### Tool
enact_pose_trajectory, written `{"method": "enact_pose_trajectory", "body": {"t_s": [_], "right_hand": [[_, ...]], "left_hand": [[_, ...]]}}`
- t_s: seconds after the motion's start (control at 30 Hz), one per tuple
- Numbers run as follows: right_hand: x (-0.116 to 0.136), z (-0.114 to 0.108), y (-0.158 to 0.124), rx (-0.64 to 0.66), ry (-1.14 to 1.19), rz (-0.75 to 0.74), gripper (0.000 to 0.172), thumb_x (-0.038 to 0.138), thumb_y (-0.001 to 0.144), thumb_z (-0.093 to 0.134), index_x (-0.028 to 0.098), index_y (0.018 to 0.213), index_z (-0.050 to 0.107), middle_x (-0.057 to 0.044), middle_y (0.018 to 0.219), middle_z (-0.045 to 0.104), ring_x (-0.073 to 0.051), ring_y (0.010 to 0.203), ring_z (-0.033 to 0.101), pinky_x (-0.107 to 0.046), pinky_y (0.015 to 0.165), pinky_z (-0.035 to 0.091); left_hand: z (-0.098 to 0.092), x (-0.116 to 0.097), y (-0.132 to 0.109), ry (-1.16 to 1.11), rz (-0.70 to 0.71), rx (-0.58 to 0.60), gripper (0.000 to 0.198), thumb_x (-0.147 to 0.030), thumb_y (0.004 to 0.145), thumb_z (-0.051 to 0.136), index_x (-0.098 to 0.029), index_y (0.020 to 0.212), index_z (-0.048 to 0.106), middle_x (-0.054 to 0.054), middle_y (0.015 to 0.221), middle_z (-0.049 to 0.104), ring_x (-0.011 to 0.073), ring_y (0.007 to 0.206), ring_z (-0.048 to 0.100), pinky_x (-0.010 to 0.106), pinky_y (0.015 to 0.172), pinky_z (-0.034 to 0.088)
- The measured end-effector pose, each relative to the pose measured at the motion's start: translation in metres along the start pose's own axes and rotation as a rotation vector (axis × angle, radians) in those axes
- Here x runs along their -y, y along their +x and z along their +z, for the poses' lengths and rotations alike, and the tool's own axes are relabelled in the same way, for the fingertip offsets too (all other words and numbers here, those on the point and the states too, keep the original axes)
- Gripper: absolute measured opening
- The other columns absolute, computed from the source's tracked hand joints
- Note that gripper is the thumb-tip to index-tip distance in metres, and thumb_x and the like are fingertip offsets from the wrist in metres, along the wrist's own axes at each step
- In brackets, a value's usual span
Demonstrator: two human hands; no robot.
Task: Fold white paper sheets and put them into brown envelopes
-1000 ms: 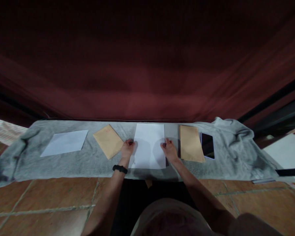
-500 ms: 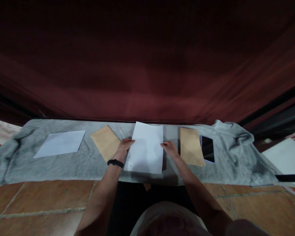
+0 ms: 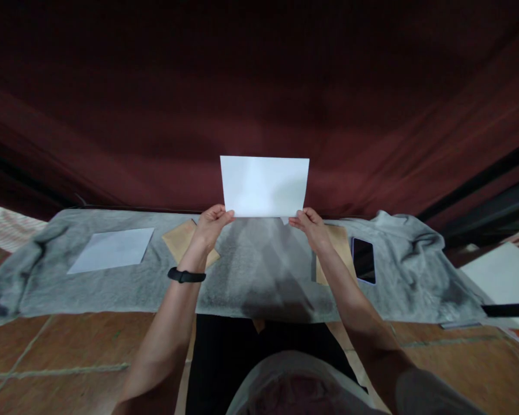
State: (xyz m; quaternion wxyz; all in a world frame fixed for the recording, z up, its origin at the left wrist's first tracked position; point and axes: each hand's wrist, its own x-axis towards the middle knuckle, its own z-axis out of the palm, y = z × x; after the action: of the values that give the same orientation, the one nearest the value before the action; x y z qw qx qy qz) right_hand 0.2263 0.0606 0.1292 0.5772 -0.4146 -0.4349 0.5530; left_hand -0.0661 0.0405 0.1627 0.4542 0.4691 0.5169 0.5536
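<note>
A white sheet of paper (image 3: 264,185) stands raised and tilted up in front of me, above the far edge of the grey cloth. My left hand (image 3: 210,226) pinches its lower left corner between thumb and fingers. At the lower right corner my right hand (image 3: 310,225) grips it the same way. Whether it is one sheet or several, I cannot tell. Under my left wrist lies a brown envelope (image 3: 179,239), partly covered by the arm. Below my right forearm are brown envelopes (image 3: 341,248), also partly hidden.
Another white sheet (image 3: 112,249) lies flat at the left on the grey cloth (image 3: 259,282). A phone (image 3: 364,260) rests right of the envelopes, near bunched cloth. A dark red surface (image 3: 259,104) rises behind. A white board-like sheet (image 3: 504,274) is at far right.
Both hands have lifted the white paper off the cloth, moving it up and away from me. It now lies crosswise, its long side running left to right, gripped by the lower corners.
</note>
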Motion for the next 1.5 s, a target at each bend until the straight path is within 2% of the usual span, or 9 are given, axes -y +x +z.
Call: {"method": "enact_pose_trajectory", "body": {"t_s": [0.1, 0.2, 0.3, 0.47, 0.8, 1.07, 1.17, 1.37, 1.5], "right_hand": [[-0.011, -0.008, -0.021, 0.031, -0.108, 0.026, 0.048, 0.065, 0.069, 0.082, 0.024, 0.078, 0.057, 0.005, 0.076, 0.063, -0.016, 0.080, 0.069, -0.031, 0.088, 0.060], [-0.040, -0.019, -0.053, 0.011, -0.355, 0.184, 0.047, 0.069, 0.083, 0.065, 0.022, 0.081, 0.061, 0.000, 0.078, 0.067, -0.019, 0.080, 0.071, -0.030, 0.079, 0.061], [-0.068, -0.029, -0.082, 0.032, -0.738, 0.357, 0.040, 0.054, 0.099, 0.048, 0.021, 0.083, 0.064, 0.000, 0.071, 0.067, -0.017, 0.071, 0.072, -0.024, 0.065, 0.056], [-0.086, -0.035, -0.105, 0.053, -1.012, 0.379, 0.032, 0.036, 0.101, 0.050, 0.022, 0.081, 0.070, 0.001, 0.064, 0.069, -0.015, 0.063, 0.069, -0.022, 0.067, 0.049], [-0.096, -0.039, -0.113, 0.079, -1.159, 0.338, 0.021, 0.028, 0.097, 0.055, 0.023, 0.093, 0.075, -0.003, 0.096, 0.079, -0.019, 0.091, 0.073, -0.024, 0.078, 0.048], [-0.097, -0.041, -0.120, 0.104, -1.154, 0.290, 0.018, 0.023, 0.093, 0.057, 0.022, 0.081, 0.071, -0.004, 0.093, 0.076, -0.019, 0.091, 0.070, -0.024, 0.080, 0.048], [-0.096, -0.046, -0.124, 0.152, -1.006, 0.321, 0.022, 0.030, 0.093, 0.057, 0.021, 0.077, 0.070, -0.001, 0.079, 0.071, -0.017, 0.078, 0.067, -0.023, 0.070, 0.047], [-0.100, -0.061, -0.140, 0.241, -0.790, 0.368, 0.022, 0.032, 0.090, 0.060, 0.021, 0.074, 0.069, 0.003, 0.062, 0.063, -0.014, 0.061, 0.058, -0.022, 0.060, 0.043], [-0.098, -0.066, -0.147, 0.251, -0.783, 0.354, 0.015, 0.029, 0.088, 0.064, 0.021, 0.080, 0.073, 0.002, 0.070, 0.070, -0.015, 0.067, 0.063, -0.022, 0.066, 0.046]], "left_hand": [[-0.002, 0.014, -0.023, 0.097, -0.021, 0.049, 0.046, -0.058, 0.065, 0.085, -0.018, 0.082, 0.071, 0.001, 0.081, 0.072, 0.0169, 0.080, 0.063, 0.031, 0.080, 0.053], [-0.005, 0.050, -0.055, 0.202, -0.152, 0.082, 0.049, -0.063, 0.070, 0.078, -0.016, 0.082, 0.072, 0.005, 0.082, 0.074, 0.0211, 0.081, 0.065, 0.032, 0.077, 0.053], [-0.005, 0.087, -0.083, 0.418, -0.290, 0.019, 0.037, -0.055, 0.076, 0.074, -0.018, 0.074, 0.070, 0.003, 0.071, 0.070, 0.0227, 0.078, 0.066, 0.030, 0.067, 0.050], [-0.004, 0.117, -0.105, 0.661, -0.343, -0.016, 0.022, -0.037, 0.083, 0.064, -0.021, 0.067, 0.065, -0.001, 0.065, 0.065, 0.0195, 0.073, 0.065, 0.026, 0.064, 0.046], [-0.007, 0.127, -0.109, 0.783, -0.342, 0.011, 0.016, -0.027, 0.082, 0.063, -0.020, 0.067, 0.062, -0.002, 0.064, 0.060, 0.0159, 0.068, 0.059, 0.025, 0.064, 0.040], [-0.009, 0.127, -0.116, 0.796, -0.320, 0.035, 0.018, -0.028, 0.081, 0.061, -0.022, 0.064, 0.056, -0.002, 0.066, 0.061, 0.0170, 0.072, 0.060, 0.026, 0.069, 0.044], [-0.015, 0.127, -0.123, 0.687, -0.289, 0.063, 0.013, -0.031, 0.078, 0.063, -0.022, 0.068, 0.062, -0.001, 0.071, 0.067, 0.0184, 0.075, 0.063, 0.028, 0.073, 0.048], [-0.030, 0.122, -0.142, 0.424, -0.372, 0.178, 0.024, -0.043, 0.074, 0.069, -0.023, 0.084, 0.077, 0.004, 0.097, 0.080, 0.0260, 0.095, 0.070, 0.035, 0.089, 0.052], [-0.038, 0.116, -0.144, 0.458, -0.408, 0.291, 0.026, -0.048, 0.071, 0.071, -0.024, 0.076, 0.076, 0.003, 0.084, 0.078, 0.0249, 0.086, 0.069, 0.033, 0.081, 0.052]]}}
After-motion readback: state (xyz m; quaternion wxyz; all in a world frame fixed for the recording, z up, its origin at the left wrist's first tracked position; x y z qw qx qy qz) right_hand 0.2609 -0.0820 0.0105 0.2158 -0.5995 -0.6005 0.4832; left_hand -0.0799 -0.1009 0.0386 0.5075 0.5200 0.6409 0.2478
